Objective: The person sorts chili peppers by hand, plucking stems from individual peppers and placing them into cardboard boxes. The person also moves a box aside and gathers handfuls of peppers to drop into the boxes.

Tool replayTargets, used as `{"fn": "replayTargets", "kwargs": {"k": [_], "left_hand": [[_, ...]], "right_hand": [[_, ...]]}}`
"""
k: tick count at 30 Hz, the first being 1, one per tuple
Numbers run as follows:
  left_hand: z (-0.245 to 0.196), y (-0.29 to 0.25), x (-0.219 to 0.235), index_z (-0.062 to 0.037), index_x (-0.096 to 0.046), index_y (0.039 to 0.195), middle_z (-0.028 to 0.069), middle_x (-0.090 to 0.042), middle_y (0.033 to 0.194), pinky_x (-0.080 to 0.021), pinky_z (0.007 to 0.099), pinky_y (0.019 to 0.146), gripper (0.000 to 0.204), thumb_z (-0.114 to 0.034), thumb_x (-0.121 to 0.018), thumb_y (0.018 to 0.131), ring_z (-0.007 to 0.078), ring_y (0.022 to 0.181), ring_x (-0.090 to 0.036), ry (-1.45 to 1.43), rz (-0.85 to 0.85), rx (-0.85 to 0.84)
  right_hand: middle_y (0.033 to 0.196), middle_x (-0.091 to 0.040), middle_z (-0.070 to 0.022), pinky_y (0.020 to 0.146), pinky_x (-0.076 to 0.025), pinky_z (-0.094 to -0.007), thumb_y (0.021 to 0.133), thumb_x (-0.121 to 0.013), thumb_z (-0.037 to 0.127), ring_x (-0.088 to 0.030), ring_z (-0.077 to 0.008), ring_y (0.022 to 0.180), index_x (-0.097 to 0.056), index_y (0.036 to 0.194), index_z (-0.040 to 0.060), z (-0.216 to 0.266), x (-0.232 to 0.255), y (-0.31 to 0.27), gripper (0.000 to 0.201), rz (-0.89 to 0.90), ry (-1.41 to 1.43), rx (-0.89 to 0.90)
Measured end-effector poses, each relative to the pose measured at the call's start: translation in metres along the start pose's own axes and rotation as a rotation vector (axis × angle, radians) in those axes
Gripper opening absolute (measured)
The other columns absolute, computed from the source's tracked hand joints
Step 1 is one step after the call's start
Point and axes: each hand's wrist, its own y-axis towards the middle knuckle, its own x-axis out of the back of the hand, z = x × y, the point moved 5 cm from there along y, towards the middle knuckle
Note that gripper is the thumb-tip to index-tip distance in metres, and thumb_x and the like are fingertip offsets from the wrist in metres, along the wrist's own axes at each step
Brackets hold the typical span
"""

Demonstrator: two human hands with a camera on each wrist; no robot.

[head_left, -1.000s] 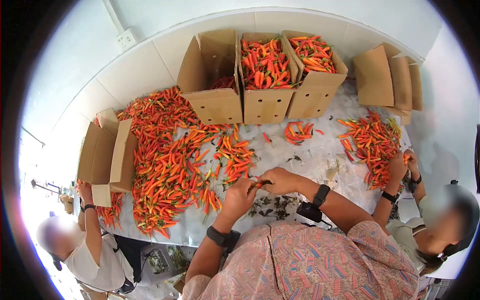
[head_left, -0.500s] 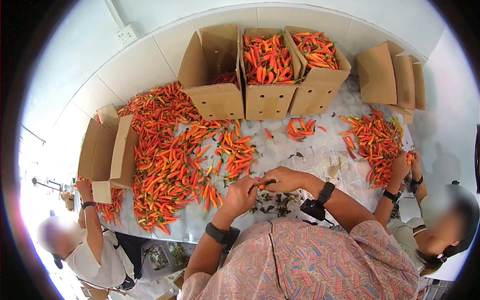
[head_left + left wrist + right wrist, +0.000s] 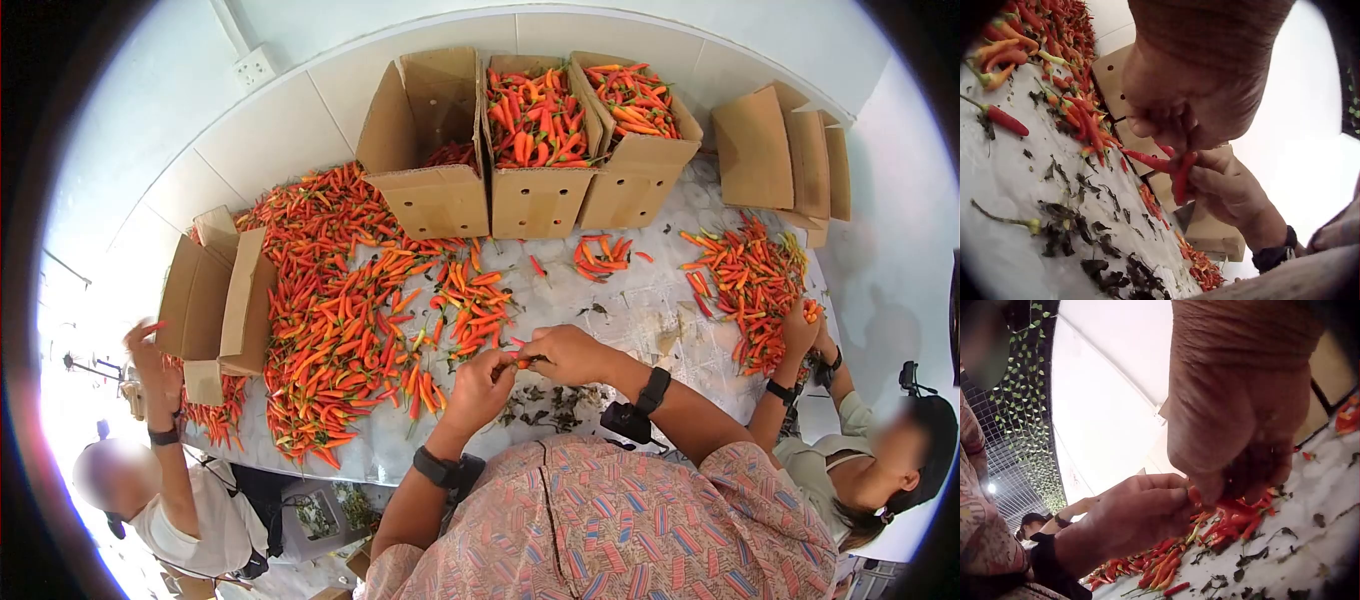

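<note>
My two hands meet over the near edge of the table. My right hand [image 3: 567, 355] curls around red chili peppers [image 3: 1183, 178], one of which pokes out to the left beyond the fingers in the left wrist view. The left hand [image 3: 477, 390] has thumb and fingertips pinched at the end of a chili [image 3: 1194, 495], right against the right hand's fingers. Its curled fingers partly hide the pinch point. Dark withered leaf scraps [image 3: 550, 408] lie under the hands. A loose heap of red and orange chilies [image 3: 335, 340] spreads to the left.
At the back stand a partly filled carton [image 3: 430, 205] and two cartons [image 3: 540, 205] heaped with chilies. Empty-looking cartons sit at left [image 3: 245, 310] and right [image 3: 755, 150]. People work at both ends, the right one by another chili pile [image 3: 745, 275].
My hands stay together with small finger movements, the right hand's knuckles lifting slightly. The person at left has raised a hand holding a chili beside the carton. The person at right has shifted their hands.
</note>
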Motion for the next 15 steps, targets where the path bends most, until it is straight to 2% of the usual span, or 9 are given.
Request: {"fn": "replayTargets", "kwargs": {"k": [2,7,8,10,14,15], "left_hand": [[0.001,0.000,0.001,0.0032,-0.058,0.082,0.0095,-0.059,0.067,-0.044,0.0268,0.055,0.010,-0.006,-0.058,0.079,0.0139,0.059,-0.056,-0.003,-0.012,0.028],[0.020,0.000,-0.002,0.0012,-0.057,0.084,0.0001,-0.055,0.065,-0.040,0.0220,0.050,0.009,-0.006,-0.054,0.081,0.0048,0.056,-0.047,-0.245,0.026,0.166],[0.022,0.000,-0.003,0.0012,-0.057,0.084,0.0001,-0.055,0.065,-0.040,0.0220,0.050,0.009,-0.006,-0.054,0.081,0.0048,0.056,-0.047,-0.245,0.026,0.166],[0.028,-0.001,-0.006,-0.0008,-0.057,0.085,-0.0017,-0.054,0.068,-0.038,0.0200,0.050,0.008,-0.007,-0.053,0.082,0.0037,0.057,-0.046,-0.435,0.066,0.243],[0.035,0.000,-0.006,-0.0012,-0.057,0.085,-0.0023,-0.054,0.069,-0.037,0.0199,0.051,0.008,-0.008,-0.053,0.083,0.0041,0.058,-0.046,-0.524,0.076,0.306],[0.044,0.001,0.000,-0.0009,-0.057,0.085,-0.0020,-0.055,0.069,-0.039,0.0198,0.054,0.008,-0.008,-0.053,0.083,0.0044,0.060,-0.047,-0.601,-0.030,0.348]], "right_hand": [[0.076,-0.055,-0.0116,0.063,-0.044,-0.0385,0.076,-0.058,0.015,-0.056,-0.0310,0.071,-0.064,0.088,0.0087,0.003,0.000,0.000,0.015,-0.022,-0.029,0.007],[0.075,-0.055,-0.0105,0.061,-0.043,-0.0378,0.076,-0.058,0.012,-0.055,-0.0299,0.069,-0.063,0.088,0.0090,0.006,0.003,0.001,0.013,-0.067,0.010,0.042],[0.075,-0.055,-0.0105,0.061,-0.043,-0.0378,0.076,-0.058,0.012,-0.055,-0.0299,0.069,-0.063,0.088,0.0090,0.006,0.003,0.001,0.013,-0.067,0.010,0.042],[0.076,-0.055,-0.0113,0.062,-0.044,-0.0361,0.077,-0.057,0.011,-0.055,-0.0292,0.069,-0.063,0.091,0.0079,0.005,0.003,0.000,0.015,-0.070,0.051,0.059],[0.079,-0.057,-0.0117,0.065,-0.045,-0.0327,0.078,-0.057,0.012,-0.057,-0.0262,0.072,-0.062,0.096,0.0072,0.004,0.006,-0.002,0.019,-0.068,0.132,0.073],[0.082,-0.058,-0.0110,0.067,-0.045,-0.0314,0.079,-0.056,0.012,-0.057,-0.0238,0.075,-0.062,0.097,0.0062,0.003,0.007,-0.004,0.020,-0.019,0.199,0.041]]}}
